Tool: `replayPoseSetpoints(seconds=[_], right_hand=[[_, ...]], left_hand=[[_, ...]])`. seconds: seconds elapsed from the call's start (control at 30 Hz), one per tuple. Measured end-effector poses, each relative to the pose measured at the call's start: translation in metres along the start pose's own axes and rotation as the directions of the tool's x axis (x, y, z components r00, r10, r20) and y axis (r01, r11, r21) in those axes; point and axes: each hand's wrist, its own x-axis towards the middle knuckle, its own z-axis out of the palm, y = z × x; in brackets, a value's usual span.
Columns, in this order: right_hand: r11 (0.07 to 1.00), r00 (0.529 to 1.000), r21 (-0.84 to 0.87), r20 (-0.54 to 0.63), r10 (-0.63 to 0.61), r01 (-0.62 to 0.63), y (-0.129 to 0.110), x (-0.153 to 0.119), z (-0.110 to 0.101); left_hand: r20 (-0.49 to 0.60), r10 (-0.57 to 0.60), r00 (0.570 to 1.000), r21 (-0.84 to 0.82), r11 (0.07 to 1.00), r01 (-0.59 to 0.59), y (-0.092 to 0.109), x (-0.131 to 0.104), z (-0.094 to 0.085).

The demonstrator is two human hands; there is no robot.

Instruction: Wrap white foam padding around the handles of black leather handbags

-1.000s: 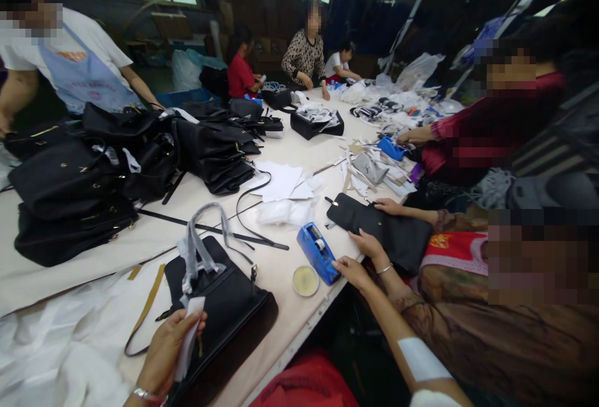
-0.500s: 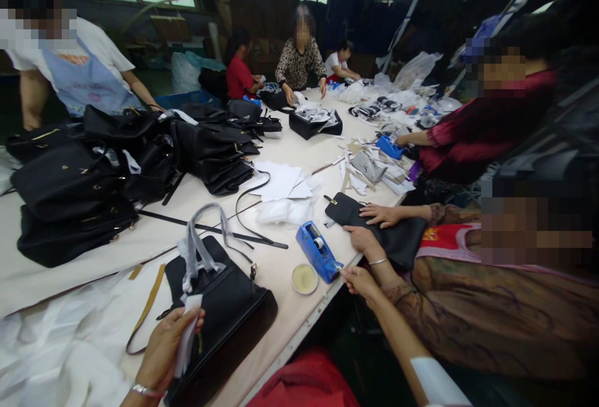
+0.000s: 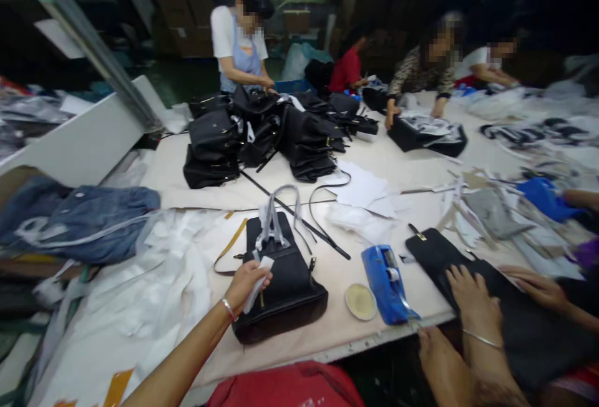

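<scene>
My left hand (image 3: 250, 283) is closed round a folded white strip (image 3: 258, 285), over a black bag (image 3: 290, 291) lying on the table. The bag's handles (image 3: 276, 226) are wrapped in clear film. My right hand (image 3: 440, 357) is at the table's front edge, close to the cutting end of a blue tape dispenser (image 3: 384, 282). Its fingers are curled together and blurred, and what they hold is too small to make out. Left of the dispenser sits a round tin (image 3: 360, 302) with a yellowish surface.
A co-worker's hands (image 3: 475, 298) rest on another black bag (image 3: 519, 319) at right. Black bags (image 3: 215, 138) are piled at the back, near white sheets (image 3: 365, 185). White wrapping (image 3: 159, 282) and folded denim (image 3: 93, 220) lie left. Other people work across the table.
The view has swung left, bringing the denim into sight. My right hand has moved slightly away from the dispenser's end. My left hand still grips the white strip.
</scene>
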Motion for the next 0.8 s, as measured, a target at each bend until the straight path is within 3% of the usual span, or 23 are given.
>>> replayPoseSetpoints(seconds=[0.07,0.13,0.2,0.27,0.37,0.47,0.57,0.67,0.8], right_hand=[[0.991,0.991,0.063,0.054,-0.121,0.117,-0.042,0.009,-0.001],[0.931,0.953,0.311,0.167,-0.254,0.194,-0.108,0.015,-0.002],[0.787,0.854,0.590,0.302,-0.424,0.182,-0.181,0.020,0.002],[0.661,0.741,0.730,0.345,-0.576,0.173,-0.245,0.022,0.013],[0.548,0.619,0.814,0.333,-0.711,0.193,-0.305,0.023,0.038],[0.519,0.546,0.817,0.324,-0.773,0.250,-0.326,0.025,0.062],[0.512,0.516,0.795,0.304,-0.801,0.327,-0.328,0.028,0.075],[0.519,0.529,0.786,0.298,-0.795,0.337,-0.328,0.031,0.080],[0.566,0.561,0.809,0.396,-0.726,0.161,-0.333,0.038,0.088]], left_hand=[[-0.017,0.005,1.000,-0.016,1.000,-0.006,-0.002,0.005,-0.001],[-0.026,0.012,1.000,-0.015,1.000,-0.012,-0.006,0.009,-0.003],[-0.016,0.016,1.000,-0.003,1.000,-0.016,-0.010,0.011,-0.004],[0.001,0.020,1.000,0.012,1.000,-0.020,-0.012,0.013,-0.006],[0.022,0.043,0.999,0.014,0.999,-0.043,-0.012,0.015,-0.010],[0.033,0.073,0.997,-0.016,0.997,-0.072,-0.012,0.016,-0.013],[0.038,0.072,0.997,-0.075,0.995,-0.069,-0.012,0.016,-0.016],[0.070,0.048,0.996,-0.175,0.984,-0.035,-0.010,0.016,-0.017],[0.163,-0.006,0.987,-0.301,0.952,0.056,0.000,0.019,-0.022]])
